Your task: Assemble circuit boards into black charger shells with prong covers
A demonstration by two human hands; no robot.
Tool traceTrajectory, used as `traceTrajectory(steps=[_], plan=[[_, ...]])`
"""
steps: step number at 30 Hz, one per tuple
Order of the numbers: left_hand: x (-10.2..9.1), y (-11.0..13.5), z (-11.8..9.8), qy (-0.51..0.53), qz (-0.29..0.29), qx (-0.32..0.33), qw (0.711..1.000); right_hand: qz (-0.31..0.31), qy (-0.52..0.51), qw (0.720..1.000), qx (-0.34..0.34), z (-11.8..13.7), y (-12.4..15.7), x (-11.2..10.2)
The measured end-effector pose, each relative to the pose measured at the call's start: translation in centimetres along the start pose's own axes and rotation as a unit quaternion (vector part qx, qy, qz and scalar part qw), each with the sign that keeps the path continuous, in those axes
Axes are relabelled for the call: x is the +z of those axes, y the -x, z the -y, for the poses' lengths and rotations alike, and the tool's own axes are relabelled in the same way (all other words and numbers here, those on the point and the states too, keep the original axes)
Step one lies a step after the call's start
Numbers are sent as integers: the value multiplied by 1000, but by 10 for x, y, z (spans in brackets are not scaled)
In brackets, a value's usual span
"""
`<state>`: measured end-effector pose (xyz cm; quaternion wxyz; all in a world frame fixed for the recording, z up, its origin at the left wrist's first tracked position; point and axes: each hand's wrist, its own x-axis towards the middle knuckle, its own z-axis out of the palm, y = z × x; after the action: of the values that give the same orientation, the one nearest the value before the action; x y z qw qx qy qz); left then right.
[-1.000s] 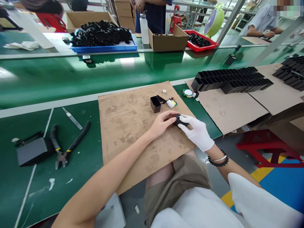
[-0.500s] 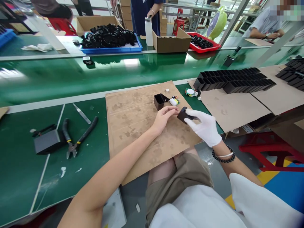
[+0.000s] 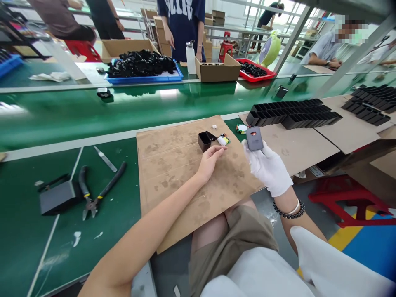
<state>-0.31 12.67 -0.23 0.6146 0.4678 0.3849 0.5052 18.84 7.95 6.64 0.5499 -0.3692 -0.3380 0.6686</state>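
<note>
My right hand (image 3: 269, 171), in a white glove, grips a small black charger housing (image 3: 255, 140) above the cardboard's right edge. The housing's end face is turned up toward me, showing a port slot with orange-red in it. My bare left hand (image 3: 209, 165) rests over the cardboard sheet (image 3: 173, 177) with fingers stretched out and nothing visible in them. Just beyond its fingertips lie an open black case (image 3: 204, 142) and a small circuit board (image 3: 223, 140) with white and yellow parts. Another circuit board (image 3: 241, 128) sits partly behind the held housing.
Rows of black housings (image 3: 291, 113) stand on cardboard at right. On the left lie cutting pliers (image 3: 91, 206), tweezers (image 3: 105, 159) and a black adapter (image 3: 58, 198). Across the green belt (image 3: 139, 101) are a blue tray (image 3: 145, 78), a bottle (image 3: 191, 60) and a red tray (image 3: 258, 77).
My right hand has turned the housing so its port face shows, and moved it slightly up and right. My left hand has drawn back a little. The view has tilted up.
</note>
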Motion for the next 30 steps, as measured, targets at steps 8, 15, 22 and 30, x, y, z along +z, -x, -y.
traceTrajectory(steps=[8,15,22,30], plan=[[-1,4,-1,-23,4,5,1000,61,-5,998,-16,-8,-2,24],[1,1,6,-68,15,51,996,42,254,960,-113,-15,-42,21],[14,23,-3,-208,46,196,957,-35,478,852,-212,7,-219,71],[-29,-5,-11,-257,-138,282,914,2,633,760,-148,-21,-287,104]])
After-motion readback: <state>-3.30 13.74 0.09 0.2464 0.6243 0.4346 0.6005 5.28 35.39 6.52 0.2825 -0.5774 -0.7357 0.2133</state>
